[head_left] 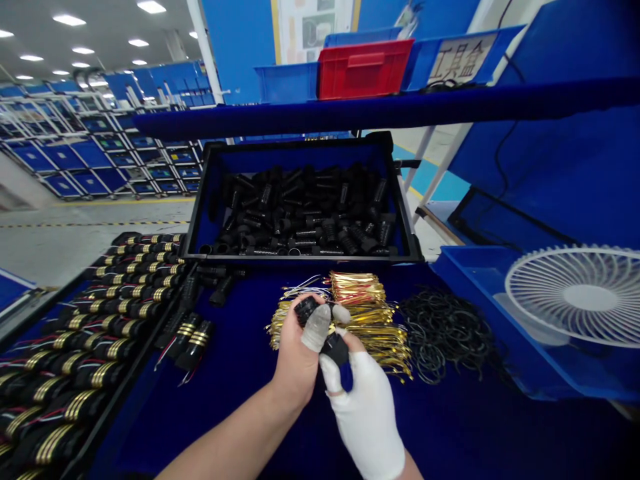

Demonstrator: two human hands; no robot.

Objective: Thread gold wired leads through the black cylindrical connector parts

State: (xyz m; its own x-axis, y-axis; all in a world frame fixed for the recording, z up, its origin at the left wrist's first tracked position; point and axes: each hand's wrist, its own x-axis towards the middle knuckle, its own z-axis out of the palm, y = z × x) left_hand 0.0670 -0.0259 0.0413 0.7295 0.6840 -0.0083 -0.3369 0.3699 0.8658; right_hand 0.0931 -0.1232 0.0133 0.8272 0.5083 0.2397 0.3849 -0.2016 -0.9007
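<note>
Both hands meet over the dark blue work surface (240, 413) around a black ribbed cylindrical part (306, 309). My left hand (294, 360), with light covers on some fingertips, grips its upper end, thumb across it. In a white glove with bare fingertips, my right hand (367, 400) pinches the lower black end (335, 349). A small gold glint shows between the fingers; most of the part's middle is hidden. Just behind the hands lie bundles of thin gold strips (375, 330) and white-and-gold strands (276, 325). Black rings (440, 333) are heaped to the right.
A black-rimmed bin (300, 261) of black ribbed parts stands behind. At left, a tray (133, 373) holds rows of gold-banded cylinders with wires; a few similar cylinders (196, 343) lie beside it. A white fan (585, 297) overhangs a blue bin (535, 373). A shelf (350, 115) crosses above.
</note>
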